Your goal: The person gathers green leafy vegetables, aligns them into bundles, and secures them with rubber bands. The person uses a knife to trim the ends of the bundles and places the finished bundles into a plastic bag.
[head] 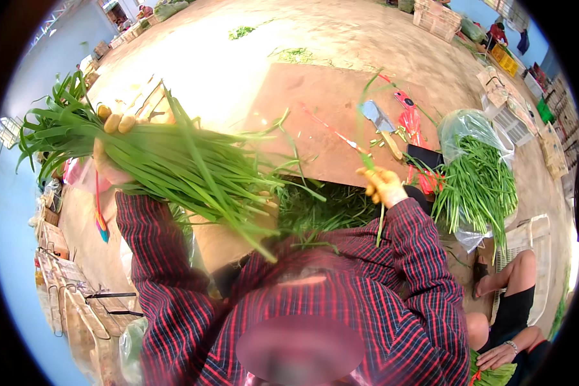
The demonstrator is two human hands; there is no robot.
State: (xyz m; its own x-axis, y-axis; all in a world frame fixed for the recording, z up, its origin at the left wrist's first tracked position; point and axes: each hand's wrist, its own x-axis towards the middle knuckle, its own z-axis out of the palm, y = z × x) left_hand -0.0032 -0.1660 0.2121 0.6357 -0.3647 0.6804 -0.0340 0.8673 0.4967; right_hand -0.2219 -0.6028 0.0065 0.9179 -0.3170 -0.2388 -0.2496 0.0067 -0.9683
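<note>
A large bunch of long green leafy stalks (173,149) is gripped in my left hand (113,140), leaf tips to the left and cut ends to the right. My right hand (385,186), in a yellowish glove, pinches a few thin green blades near the near edge of a brown board (318,111). Beyond it on the board lie a cleaver with a wooden handle (380,118), red plastic ties (412,123), a dark flat object (424,157) and short cut stem bits. Loose greens (323,207) fill the space below the board.
An open plastic bag of green stalks (482,178) stands at the right. Beside it, at the lower right, a co-worker's hand (498,356) rests on a tied green bunch. Plastic crates (82,309) line the left, a white basket (535,260) the right. Scraps (294,55) lie beyond the board.
</note>
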